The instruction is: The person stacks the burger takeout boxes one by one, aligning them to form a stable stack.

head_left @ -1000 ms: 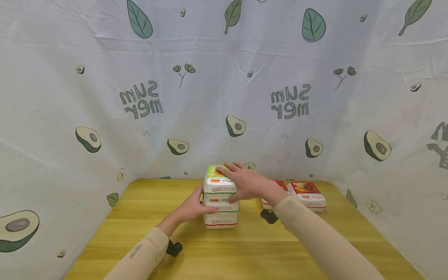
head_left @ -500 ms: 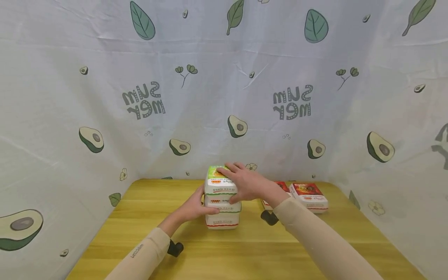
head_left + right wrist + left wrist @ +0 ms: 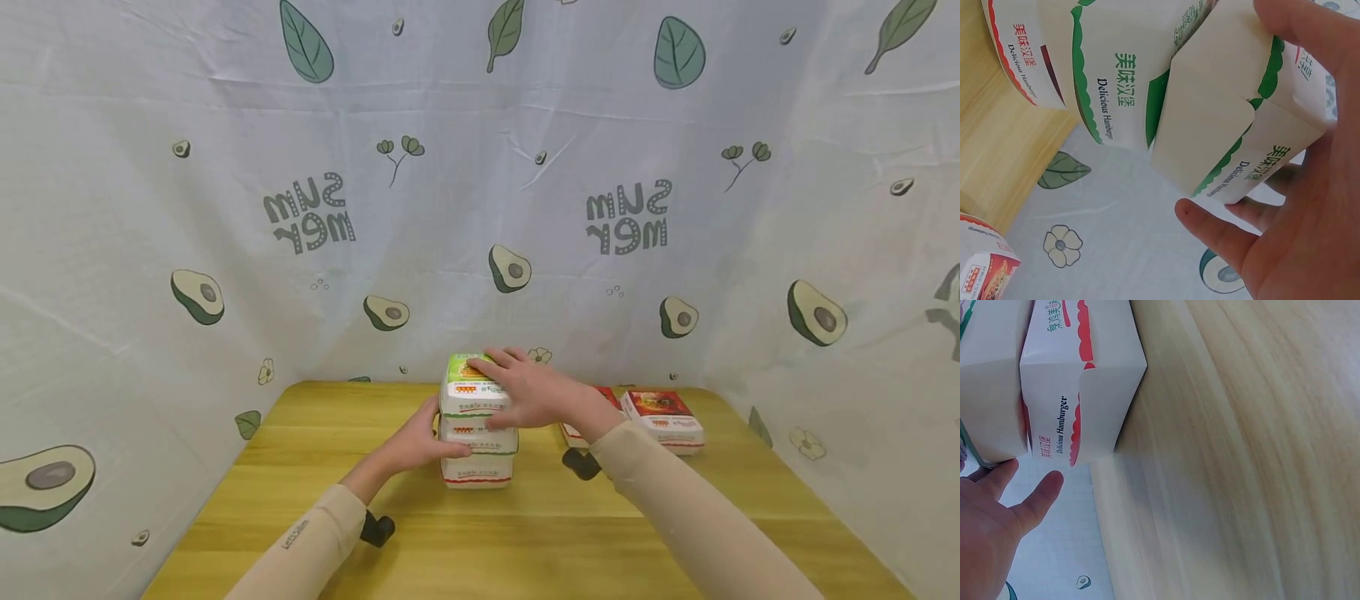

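Three white burger boxes are stacked on the table in the head view: a green-topped one (image 3: 467,400) on top, a green-edged middle one (image 3: 491,442) and a red-edged bottom one (image 3: 476,475). My right hand (image 3: 536,390) grips the top box, thumb on its front and fingers over its far side. Seen from the right wrist, the top box (image 3: 1210,119) sits angled against the middle box (image 3: 1116,119). My left hand (image 3: 412,440) holds the stack's left side, thumb across the middle box's front. In the left wrist view, its fingertips lie beside the bottom box (image 3: 1107,406).
Two red-topped burger boxes stand at the right back: one (image 3: 666,421) in plain view, the other (image 3: 609,397) partly behind my right forearm. The wooden table (image 3: 465,550) ends at a printed curtain (image 3: 450,217). Black wrist mounts (image 3: 377,529) hang under both sleeves.
My right thumb has shifted slightly left on the stack's front. The left hand and the boxes look almost the same, and the head view has moved a little.
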Demonstrator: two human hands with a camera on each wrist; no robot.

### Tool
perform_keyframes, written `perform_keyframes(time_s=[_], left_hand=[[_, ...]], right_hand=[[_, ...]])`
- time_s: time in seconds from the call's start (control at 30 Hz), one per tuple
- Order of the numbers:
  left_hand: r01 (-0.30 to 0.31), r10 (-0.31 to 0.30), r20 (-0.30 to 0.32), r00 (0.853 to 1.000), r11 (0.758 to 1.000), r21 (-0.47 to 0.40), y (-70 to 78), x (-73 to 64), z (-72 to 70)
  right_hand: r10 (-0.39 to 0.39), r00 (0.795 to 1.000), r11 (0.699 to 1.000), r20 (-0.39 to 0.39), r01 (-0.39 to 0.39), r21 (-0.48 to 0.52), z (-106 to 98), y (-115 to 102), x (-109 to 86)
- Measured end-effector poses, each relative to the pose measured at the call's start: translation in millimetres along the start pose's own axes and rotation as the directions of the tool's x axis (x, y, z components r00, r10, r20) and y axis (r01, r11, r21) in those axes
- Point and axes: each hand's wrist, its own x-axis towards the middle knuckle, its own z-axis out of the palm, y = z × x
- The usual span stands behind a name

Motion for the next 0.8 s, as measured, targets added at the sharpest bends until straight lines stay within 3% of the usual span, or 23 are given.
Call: perform_keyframes(time_s=[0.8], left_hand=[[0.006,-0.006,0.007,1.000,1.000,0.011,-0.2,2.3,0.0]], right_hand=[[0.045,0.999,0.998,0.002,-0.045,0.039,-2.7,0.2,-0.3]])
